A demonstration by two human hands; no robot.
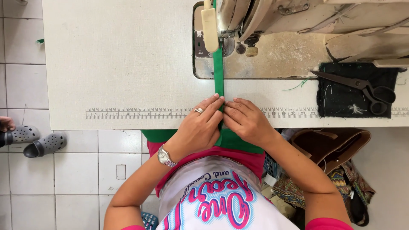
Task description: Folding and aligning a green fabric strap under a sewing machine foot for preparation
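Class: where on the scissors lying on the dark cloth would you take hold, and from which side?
Take the scissors by the black loop handles, coming from the right: the handles point right on the dark cloth, while the blade tips point left toward the sewing machine.

A sewing workshop, seen from above the machine.

An industrial sewing machine (298, 17), worn and dusty, is set into a pale surface (119, 64) with a measuring scale (140, 113) printed along its near edge. Right of the machine, black scissors (358, 85) lie on a dark cloth pad (341, 98). Below the machine's needle runs a green fabric strip (218, 72). Left of the surface, white floor tiles (76, 170) show.
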